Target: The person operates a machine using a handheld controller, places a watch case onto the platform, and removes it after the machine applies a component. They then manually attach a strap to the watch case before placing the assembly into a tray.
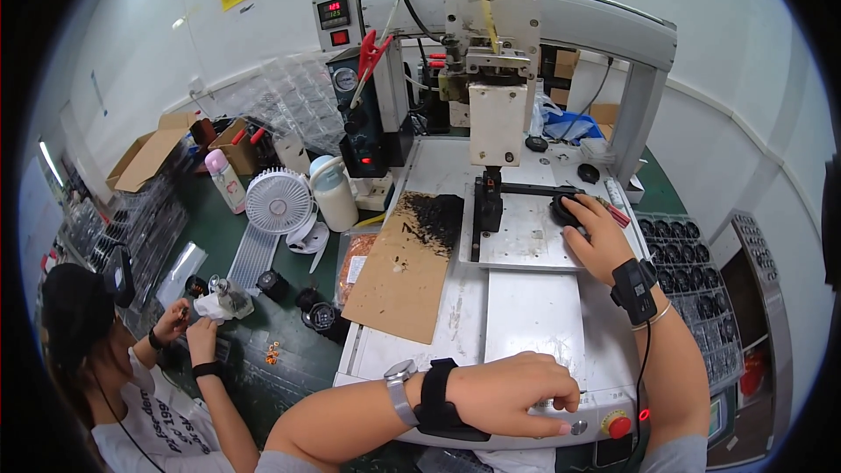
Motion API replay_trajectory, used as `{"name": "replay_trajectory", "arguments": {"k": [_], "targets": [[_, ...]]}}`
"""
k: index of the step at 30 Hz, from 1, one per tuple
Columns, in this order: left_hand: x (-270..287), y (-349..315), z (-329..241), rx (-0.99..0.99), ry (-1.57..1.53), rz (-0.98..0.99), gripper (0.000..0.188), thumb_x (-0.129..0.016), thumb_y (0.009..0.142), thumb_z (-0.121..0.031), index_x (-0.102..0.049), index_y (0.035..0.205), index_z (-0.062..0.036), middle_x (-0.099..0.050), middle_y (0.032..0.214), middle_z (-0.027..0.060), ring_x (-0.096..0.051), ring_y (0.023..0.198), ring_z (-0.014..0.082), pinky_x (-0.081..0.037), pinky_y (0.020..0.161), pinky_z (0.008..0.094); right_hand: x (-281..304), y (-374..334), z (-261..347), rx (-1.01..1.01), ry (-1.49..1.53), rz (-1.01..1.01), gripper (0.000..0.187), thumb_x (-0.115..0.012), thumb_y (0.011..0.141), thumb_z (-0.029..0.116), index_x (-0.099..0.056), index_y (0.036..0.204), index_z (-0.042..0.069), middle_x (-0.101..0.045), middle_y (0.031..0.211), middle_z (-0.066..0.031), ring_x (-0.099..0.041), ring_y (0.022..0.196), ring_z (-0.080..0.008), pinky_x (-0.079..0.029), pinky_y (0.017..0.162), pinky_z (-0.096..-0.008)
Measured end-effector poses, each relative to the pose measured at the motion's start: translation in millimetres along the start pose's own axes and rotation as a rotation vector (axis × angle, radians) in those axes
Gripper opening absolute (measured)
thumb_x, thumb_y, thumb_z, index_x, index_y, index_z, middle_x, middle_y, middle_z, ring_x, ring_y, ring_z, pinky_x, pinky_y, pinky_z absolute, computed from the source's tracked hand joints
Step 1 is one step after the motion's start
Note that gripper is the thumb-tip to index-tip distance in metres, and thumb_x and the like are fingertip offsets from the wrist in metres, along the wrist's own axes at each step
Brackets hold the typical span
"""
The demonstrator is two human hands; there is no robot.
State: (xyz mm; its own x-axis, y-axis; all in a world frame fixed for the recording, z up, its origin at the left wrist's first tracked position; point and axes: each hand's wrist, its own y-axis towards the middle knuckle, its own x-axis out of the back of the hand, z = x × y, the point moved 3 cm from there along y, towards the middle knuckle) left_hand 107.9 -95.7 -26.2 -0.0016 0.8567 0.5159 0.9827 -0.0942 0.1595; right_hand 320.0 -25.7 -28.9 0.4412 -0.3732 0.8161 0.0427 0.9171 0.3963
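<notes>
My right hand [597, 238] has its fingers on a black round part [562, 208] at the right side of the metal work plate [526, 250]. Beside those fingers lies a red-handled tool [618, 217]. My left hand [517, 392] is over the front edge of the white benchtop machine [455, 298], holding nothing. Its fingers are loosely bent and its thumb is stretched out at a silver push button [578, 427]; whether it touches cannot be made out. The machine's nozzle head [496, 127] hangs above a black fixture [489, 201] left of the black part.
A red stop button [618, 426] is on the front panel. Cardboard [394, 298] smeared with black residue covers the machine's left side. At right are trays of black round parts [688, 280]. On the left, a co-worker [131, 368] handles small parts by a white fan [279, 201].
</notes>
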Motion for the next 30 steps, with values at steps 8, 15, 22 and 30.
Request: {"name": "replay_trajectory", "arguments": {"k": [8,15,22,30], "targets": [[-1.9,-0.2,1.7,-0.057,0.001,-0.096,0.027,-0.059,0.084,-0.031,-0.056,0.089,-0.004,-0.058,0.084,0.0098,-0.054,0.084,0.0271,-0.04,0.079,0.0369,0.1,0.5,-0.1,-0.015,-0.003,0.013,0.045,-0.052,0.083,0.019,-0.05,0.125,0.001,-0.043,0.133,-0.0202,-0.043,0.122,-0.0328,-0.034,0.101,-0.0344],[-1.5,-0.5,1.6,-0.004,0.019,-0.008,0.025,-0.058,0.087,-0.029,-0.056,0.095,-0.0047,-0.057,0.091,0.0087,-0.051,0.092,0.0249,-0.038,0.085,0.0351,-0.5,0.4,0.4,-0.02,-0.007,0.022,0.045,-0.052,0.084,0.019,-0.049,0.125,0.001,-0.042,0.133,-0.0198,-0.042,0.122,-0.0325,-0.034,0.101,-0.0342],[-2.1,-0.4,2.3,-0.016,0.002,-0.022,0.025,-0.059,0.087,-0.029,-0.056,0.095,-0.005,-0.057,0.09,0.0084,-0.051,0.091,0.0245,-0.038,0.084,0.0347,0.1,-0.3,0.7,-0.03,-0.005,0.021,0.046,-0.052,0.084,0.019,-0.049,0.125,0.0,-0.042,0.133,-0.0198,-0.043,0.122,-0.0323,-0.034,0.101,-0.0335],[-1.6,0.1,4.1,-0.026,-0.002,-0.026,0.025,-0.059,0.087,-0.028,-0.056,0.095,-0.0045,-0.057,0.089,0.0084,-0.052,0.089,0.0243,-0.039,0.082,0.0346,2.4,-1.2,4.3,-0.049,0.015,0.017,0.044,-0.056,0.085,0.023,-0.053,0.122,0.0,-0.044,0.132,-0.0204,-0.044,0.121,-0.0323,-0.039,0.097,-0.034]]}}
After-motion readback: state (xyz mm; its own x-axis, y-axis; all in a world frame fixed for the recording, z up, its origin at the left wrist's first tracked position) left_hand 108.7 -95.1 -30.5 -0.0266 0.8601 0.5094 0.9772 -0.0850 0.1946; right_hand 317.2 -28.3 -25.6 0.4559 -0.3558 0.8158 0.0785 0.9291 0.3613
